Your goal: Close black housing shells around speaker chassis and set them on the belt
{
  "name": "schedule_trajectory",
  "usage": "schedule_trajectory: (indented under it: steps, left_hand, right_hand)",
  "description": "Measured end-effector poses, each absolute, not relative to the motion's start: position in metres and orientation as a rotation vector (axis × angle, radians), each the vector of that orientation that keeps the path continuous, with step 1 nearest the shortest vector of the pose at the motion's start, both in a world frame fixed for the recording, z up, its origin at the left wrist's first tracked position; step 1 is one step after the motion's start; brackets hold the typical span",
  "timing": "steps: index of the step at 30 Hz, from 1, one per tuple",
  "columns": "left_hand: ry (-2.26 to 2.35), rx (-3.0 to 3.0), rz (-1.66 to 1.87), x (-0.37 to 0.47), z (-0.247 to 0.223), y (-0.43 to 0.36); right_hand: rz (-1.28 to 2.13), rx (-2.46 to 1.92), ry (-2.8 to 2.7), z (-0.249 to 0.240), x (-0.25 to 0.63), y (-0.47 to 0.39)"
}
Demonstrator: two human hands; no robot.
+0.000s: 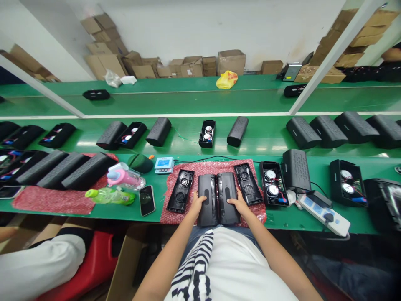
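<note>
Two black speaker housings point(207, 209) stand side by side at the table's front edge, in front of my body. My left hand point(197, 205) grips the left housing from its outer side, with the thumb on top. The right speaker housing point(227, 209) is held the same way by my right hand point(239, 203). Fingers beneath both are partly hidden. A black panel with round openings point(181, 191) lies to the left, and a similar panel point(248, 184) to the right. Pink bubble wrap point(203, 167) lies under these parts.
An open speaker with two drivers point(273, 184) and a white power strip point(324, 215) are on the right. A phone point(147, 200), a green bottle point(109, 196) and a small blue device point(164, 164) are on the left. More speakers line the green belt point(181, 146). A co-worker's sleeve point(46, 259) shows lower left.
</note>
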State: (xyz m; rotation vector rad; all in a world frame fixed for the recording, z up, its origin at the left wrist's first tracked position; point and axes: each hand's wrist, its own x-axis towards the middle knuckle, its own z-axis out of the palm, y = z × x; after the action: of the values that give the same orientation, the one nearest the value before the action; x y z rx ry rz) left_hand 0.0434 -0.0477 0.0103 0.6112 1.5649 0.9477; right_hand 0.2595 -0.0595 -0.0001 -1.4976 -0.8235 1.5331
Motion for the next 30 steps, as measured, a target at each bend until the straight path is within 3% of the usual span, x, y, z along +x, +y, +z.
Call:
schedule_trajectory:
  steps: [30]
  left_hand:
    - [1.606, 0.656, 0.979, 0.046, 0.011, -0.051]
  right_hand:
    - [1.535, -1.500, -0.931, 0.005, 0.259, -0.060]
